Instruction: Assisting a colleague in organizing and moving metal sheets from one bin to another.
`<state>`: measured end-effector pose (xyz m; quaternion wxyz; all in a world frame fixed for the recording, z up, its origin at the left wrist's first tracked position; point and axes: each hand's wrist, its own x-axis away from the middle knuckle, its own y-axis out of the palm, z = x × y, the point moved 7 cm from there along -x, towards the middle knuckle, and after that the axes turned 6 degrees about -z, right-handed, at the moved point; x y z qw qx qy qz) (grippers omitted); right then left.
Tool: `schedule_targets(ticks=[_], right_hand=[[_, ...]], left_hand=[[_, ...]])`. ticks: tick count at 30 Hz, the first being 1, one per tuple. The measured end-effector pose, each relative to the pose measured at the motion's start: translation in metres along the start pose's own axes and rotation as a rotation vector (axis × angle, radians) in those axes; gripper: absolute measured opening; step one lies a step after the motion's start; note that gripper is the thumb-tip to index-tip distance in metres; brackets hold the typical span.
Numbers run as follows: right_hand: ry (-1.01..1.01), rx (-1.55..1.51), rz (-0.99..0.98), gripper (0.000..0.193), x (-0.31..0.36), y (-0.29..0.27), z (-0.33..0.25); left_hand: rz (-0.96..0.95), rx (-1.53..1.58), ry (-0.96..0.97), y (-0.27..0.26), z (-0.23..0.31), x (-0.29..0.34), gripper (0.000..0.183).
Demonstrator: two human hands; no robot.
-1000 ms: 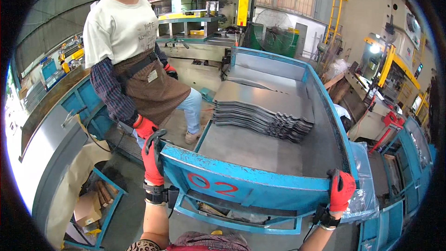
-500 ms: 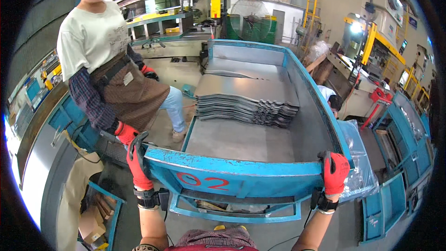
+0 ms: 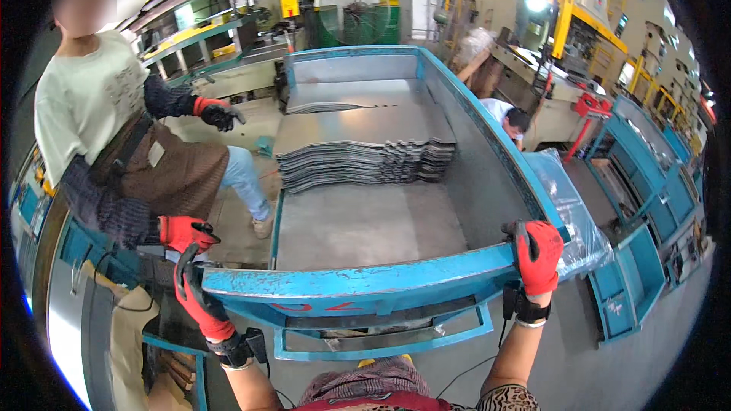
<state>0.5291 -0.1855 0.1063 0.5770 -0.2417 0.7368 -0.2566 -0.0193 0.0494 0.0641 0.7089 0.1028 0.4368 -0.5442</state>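
Note:
A blue metal bin [image 3: 490, 116] stands in front of me, its near end panel [image 3: 358, 278] across my body. My right hand [image 3: 539, 257], in a red glove with dark fingertips, is closed over the panel's top edge at the right corner. Beside the panel's left end is my left hand [image 3: 204, 306], gloved alike, its fingers stretched upward and the thumb apart. Whether it touches the panel is hard to tell. Inside the bin lies a stack of wavy-edged grey metal sheets [image 3: 365, 156], with bare bin floor on the near side.
A co-worker [image 3: 114, 129] in an apron and red gloves is at the left, one hand close to my left hand. Another person [image 3: 509, 120] bends beyond the bin's right side. Clear plastic wrap [image 3: 567, 209] and blue metal frames [image 3: 632, 281] are on the right.
My left hand has loosened from the panel's left end and its fingers have spread. My right hand keeps its hold. The co-worker's far hand has risen, and the view has swung right.

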Motion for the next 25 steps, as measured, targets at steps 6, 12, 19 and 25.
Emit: schedule_targets(ticks=[6, 12, 19, 25], right_hand=[[-0.027, 0.023, 0.041, 0.015, -0.012, -0.008, -0.014], [-0.004, 0.014, 0.049, 0.019, -0.009, -0.008, -0.010], [-0.032, 0.030, 0.090, 0.018, -0.008, -0.012, -0.014], [-0.023, 0.036, 0.045, 0.019, -0.010, -0.010, -0.010]], left_hand=[[-0.057, -0.093, 0.041, -0.001, -0.009, 0.003, 0.047], [-0.074, -0.102, 0.074, -0.001, -0.026, 0.008, 0.057], [-0.008, -0.098, 0.086, -0.001, -0.030, 0.007, 0.068], [-0.072, 0.153, 0.029, -0.001, -0.020, 0.010, 0.075]])
